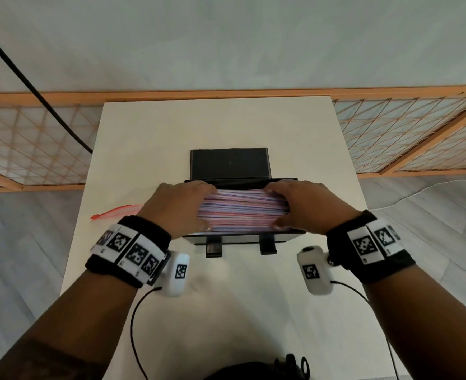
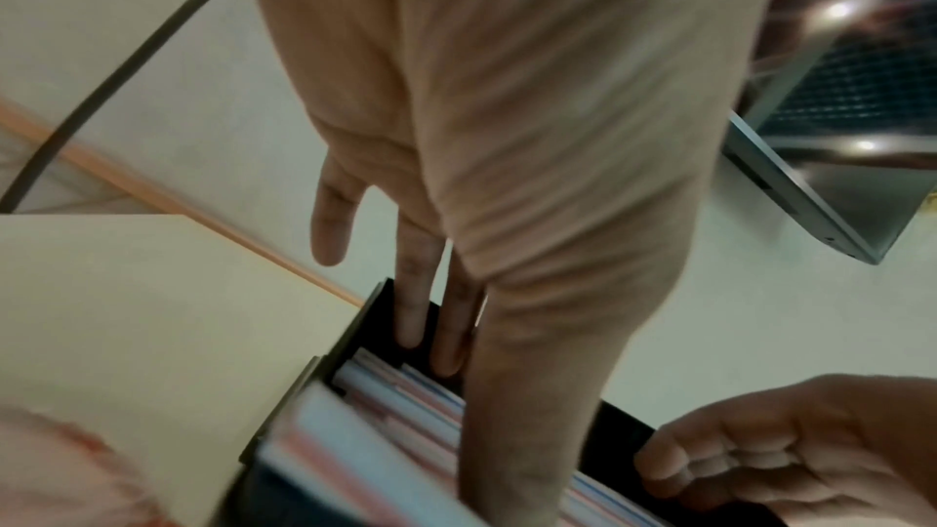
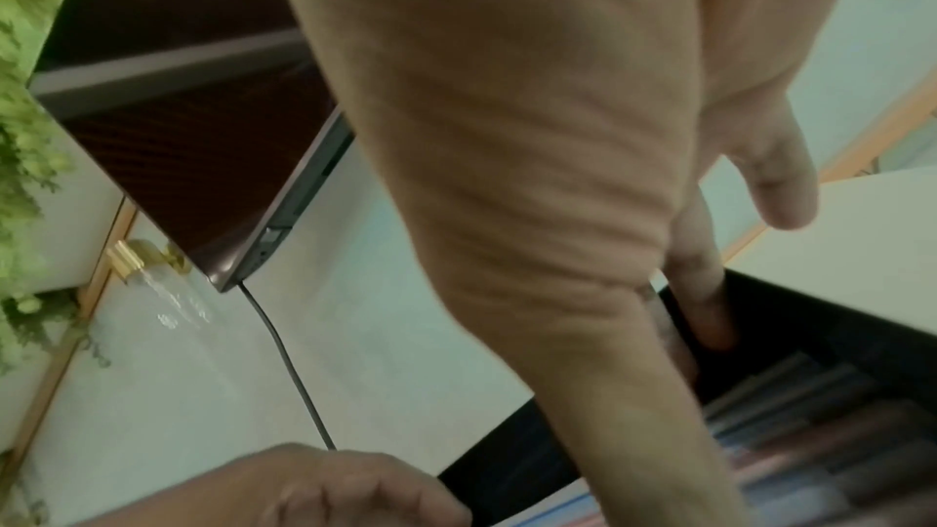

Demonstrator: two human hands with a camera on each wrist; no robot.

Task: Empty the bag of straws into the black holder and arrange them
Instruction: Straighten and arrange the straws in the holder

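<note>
The black holder [image 1: 243,239] stands mid-table with its lid [image 1: 229,164] tipped open at the back. A pile of pink, blue and white wrapped straws [image 1: 243,209] lies lengthwise inside it. My left hand [image 1: 184,207] presses the pile's left end, with straight fingers [image 2: 410,295] reaching down between the straw ends [image 2: 385,435] and the holder wall [image 2: 324,367]. My right hand [image 1: 304,205] presses the right end in the same way, its fingers [image 3: 699,295] straight inside the holder [image 3: 837,319]. The clear bag with a red zip [image 1: 116,211] lies flat at the table's left edge.
The white table [image 1: 226,122] is narrow, with floor on both sides. A wooden lattice screen [image 1: 34,144] lies behind it, and a black cable [image 1: 34,89] crosses the upper left. A laptop [image 2: 837,183] and a green plant [image 3: 25,135] show in the wrist views.
</note>
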